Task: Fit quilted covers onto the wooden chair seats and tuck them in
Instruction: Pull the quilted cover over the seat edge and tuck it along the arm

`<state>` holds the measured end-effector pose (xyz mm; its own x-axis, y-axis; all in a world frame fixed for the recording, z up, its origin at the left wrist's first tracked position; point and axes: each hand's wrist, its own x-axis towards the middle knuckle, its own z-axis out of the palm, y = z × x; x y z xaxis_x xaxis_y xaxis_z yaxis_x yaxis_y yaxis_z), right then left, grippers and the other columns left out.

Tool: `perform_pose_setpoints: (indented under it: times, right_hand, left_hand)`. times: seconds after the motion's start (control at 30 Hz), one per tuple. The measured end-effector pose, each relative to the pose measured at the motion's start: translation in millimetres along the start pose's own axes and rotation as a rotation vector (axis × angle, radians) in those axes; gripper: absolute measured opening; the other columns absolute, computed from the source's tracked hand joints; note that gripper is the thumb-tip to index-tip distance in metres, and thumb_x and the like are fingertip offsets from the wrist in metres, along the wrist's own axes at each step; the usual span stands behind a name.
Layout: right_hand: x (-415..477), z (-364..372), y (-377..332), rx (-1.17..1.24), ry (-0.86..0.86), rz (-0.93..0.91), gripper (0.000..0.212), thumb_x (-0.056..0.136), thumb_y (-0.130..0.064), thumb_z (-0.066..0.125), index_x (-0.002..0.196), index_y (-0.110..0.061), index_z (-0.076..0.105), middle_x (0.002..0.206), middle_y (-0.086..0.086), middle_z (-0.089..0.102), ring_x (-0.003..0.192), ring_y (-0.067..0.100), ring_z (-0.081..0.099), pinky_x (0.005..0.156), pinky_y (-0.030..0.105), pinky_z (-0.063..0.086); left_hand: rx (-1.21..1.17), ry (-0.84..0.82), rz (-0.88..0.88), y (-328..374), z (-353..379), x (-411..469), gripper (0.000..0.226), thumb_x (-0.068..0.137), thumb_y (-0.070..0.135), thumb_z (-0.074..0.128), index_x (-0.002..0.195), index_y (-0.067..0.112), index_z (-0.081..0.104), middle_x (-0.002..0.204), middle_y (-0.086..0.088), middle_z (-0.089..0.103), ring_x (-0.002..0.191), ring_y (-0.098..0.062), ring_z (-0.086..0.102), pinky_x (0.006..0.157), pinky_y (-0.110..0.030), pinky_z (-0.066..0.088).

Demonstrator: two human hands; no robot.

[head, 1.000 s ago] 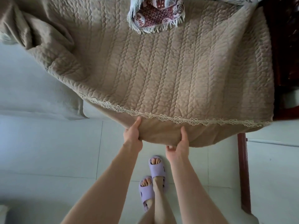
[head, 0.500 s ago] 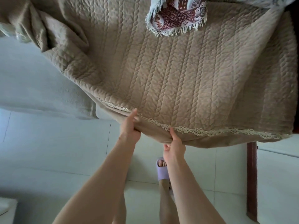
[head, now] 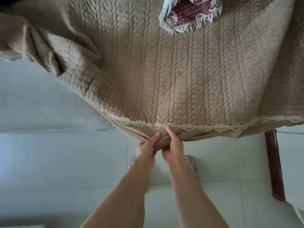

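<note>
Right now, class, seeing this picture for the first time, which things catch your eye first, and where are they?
The tan quilted cover fills the upper picture, its lace trim running along the front edge. Just below that trim, at centre, the left hand and right hand grip the hanging hem side by side. A red patterned fringed cloth lies on the cover at the top.

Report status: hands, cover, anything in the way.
Left hand, right hand: both grip the cover below its lace trim. Cover spread out, left corner bunched. Fringed cloth lies on it at the back.
</note>
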<state>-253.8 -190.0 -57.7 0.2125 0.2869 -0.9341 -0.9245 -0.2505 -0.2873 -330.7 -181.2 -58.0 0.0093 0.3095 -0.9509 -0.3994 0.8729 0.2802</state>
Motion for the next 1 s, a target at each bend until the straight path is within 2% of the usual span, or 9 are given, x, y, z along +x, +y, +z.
perform_pose_setpoints:
  times: [0.23, 0.37, 0.47, 0.53, 0.63, 0.73, 0.83, 0.9, 1.0]
  right_hand:
    - [6.9, -4.7, 0.1, 0.016, 0.163, -0.116, 0.027, 0.077, -0.002, 0.076, 0.1, -0.013, 0.066, 0.095, -0.001, 0.072, 0.075, 0.011, 0.068, 0.057, 0.018, 0.052]
    - [15.6, -3.4, 10.8, 0.074, 0.159, -0.084, 0.054, 0.069, -0.018, 0.084, 0.119, -0.008, 0.064, 0.115, 0.006, 0.07, 0.1, 0.021, 0.069, 0.086, 0.035, 0.055]
    - [10.2, 5.8, 27.1, -0.006, 0.055, 0.022, 0.081, 0.051, -0.04, 0.09, 0.121, -0.009, 0.063, 0.115, 0.01, 0.07, 0.104, 0.028, 0.068, 0.097, 0.044, 0.05]
    - [4.5, 15.9, 40.7, -0.083, 0.013, 0.07, 0.093, 0.044, -0.047, 0.092, 0.12, -0.003, 0.061, 0.115, 0.017, 0.069, 0.103, 0.033, 0.068, 0.099, 0.049, 0.048]
    - [-0.1, 27.0, 52.6, -0.114, 0.041, 0.048, 0.084, 0.049, -0.041, 0.093, 0.114, 0.002, 0.062, 0.11, 0.019, 0.07, 0.097, 0.032, 0.07, 0.095, 0.05, 0.051]
    - [0.3, 23.8, 45.7, -0.136, 0.117, -0.003, 0.037, 0.074, -0.019, 0.082, 0.104, -0.005, 0.066, 0.108, 0.01, 0.072, 0.093, 0.022, 0.07, 0.096, 0.042, 0.052]
    - [3.3, 13.6, 37.1, -0.11, 0.111, -0.021, 0.038, 0.069, -0.014, 0.084, 0.104, -0.01, 0.069, 0.117, 0.002, 0.069, 0.092, 0.011, 0.062, 0.089, 0.03, 0.053]
    - [4.9, 12.6, 35.9, -0.106, 0.133, -0.015, 0.038, 0.07, -0.012, 0.083, 0.106, -0.011, 0.069, 0.119, -0.001, 0.068, 0.082, 0.009, 0.059, 0.06, 0.018, 0.049]
    - [-0.9, 21.3, 40.7, -0.026, 0.14, -0.012, 0.038, 0.076, -0.011, 0.079, 0.111, -0.008, 0.066, 0.114, 0.006, 0.07, 0.092, 0.017, 0.069, 0.087, 0.031, 0.055]
  left_hand:
    - [-0.208, -0.044, 0.053, 76.3, -23.1, 37.1, 0.052, 0.066, 0.024, 0.082, 0.11, 0.003, 0.063, 0.106, -0.014, 0.069, 0.104, -0.028, 0.066, 0.1, -0.039, 0.048]
    - [-0.161, 0.023, 0.076, 67.4, -40.9, 37.0, 0.09, 0.044, 0.041, 0.094, 0.122, 0.007, 0.063, 0.115, -0.011, 0.069, 0.103, -0.025, 0.067, 0.097, -0.042, 0.05]
    - [-0.15, 0.08, 0.015, 44.3, -46.3, 20.3, 0.068, 0.064, 0.038, 0.083, 0.118, 0.003, 0.062, 0.107, -0.012, 0.071, 0.094, -0.029, 0.069, 0.071, -0.036, 0.059]
    - [-0.104, 0.11, -0.028, 31.9, -47.9, 11.6, 0.054, 0.075, 0.036, 0.078, 0.112, 0.0, 0.062, 0.09, -0.011, 0.07, 0.064, -0.024, 0.069, 0.043, -0.022, 0.048]
    - [-0.065, 0.108, -0.08, 28.8, -54.6, 6.7, 0.041, 0.081, 0.027, 0.075, 0.105, -0.003, 0.061, 0.07, -0.01, 0.064, 0.035, -0.013, 0.054, 0.034, -0.015, 0.039]
    - [-0.119, 0.032, -0.021, 50.3, -62.8, 12.2, 0.056, 0.076, 0.018, 0.076, 0.123, -0.008, 0.058, 0.104, -0.019, 0.067, 0.07, -0.02, 0.07, 0.06, -0.026, 0.057]
    - [-0.298, -0.009, 0.095, 92.1, -70.6, 25.1, 0.055, 0.081, 0.013, 0.069, 0.131, -0.005, 0.053, 0.128, -0.02, 0.059, 0.116, -0.028, 0.06, 0.102, -0.036, 0.046]
    - [-0.342, -0.004, 0.169, 112.7, -78.3, 27.9, 0.058, 0.075, 0.021, 0.077, 0.127, 0.001, 0.058, 0.124, -0.016, 0.063, 0.113, -0.027, 0.062, 0.101, -0.04, 0.047]
    - [-0.33, 0.06, 0.164, 108.3, -91.6, 25.1, 0.087, 0.048, 0.035, 0.094, 0.124, 0.007, 0.061, 0.117, -0.011, 0.068, 0.104, -0.026, 0.067, 0.096, -0.042, 0.051]
